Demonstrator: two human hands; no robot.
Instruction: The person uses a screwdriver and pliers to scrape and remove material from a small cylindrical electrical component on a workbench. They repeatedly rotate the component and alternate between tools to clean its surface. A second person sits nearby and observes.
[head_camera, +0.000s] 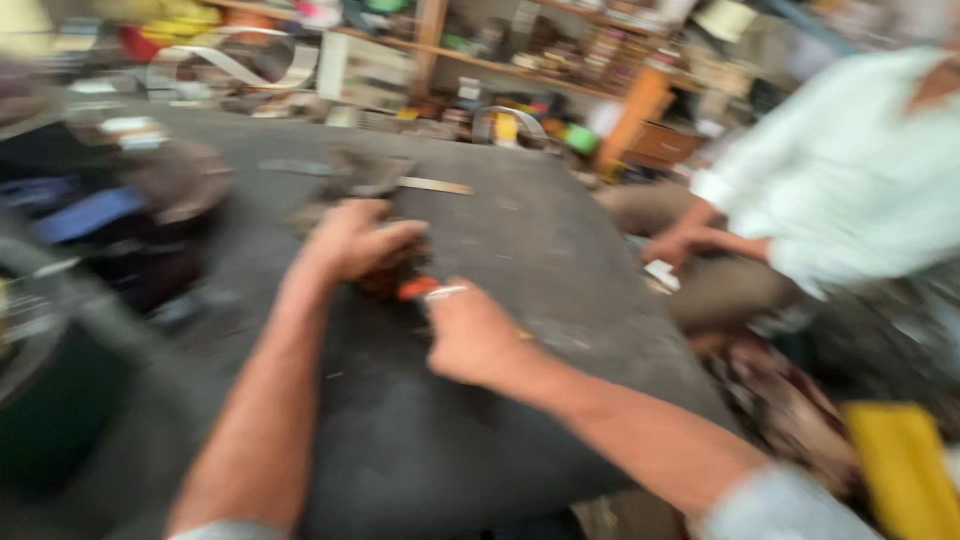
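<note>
The picture is heavily blurred by motion. My left hand (350, 240) rests on a dark brownish object (392, 272) in the middle of a dark grey worktable (540, 230), fingers curled over it. My right hand (470, 335) is closed around a tool with an orange handle part (415, 289) and a bright metal piece (447, 293), its tip against the same dark object. What the object is cannot be made out.
A flat metal strip (432, 185) and a dark metal part (360, 172) lie further back on the table. Dark gear (150, 220) sits at the left. Another person in a pale shirt (850, 170) sits at the right. Cluttered shelves (520, 55) line the back. A yellow item (900, 465) lies at lower right.
</note>
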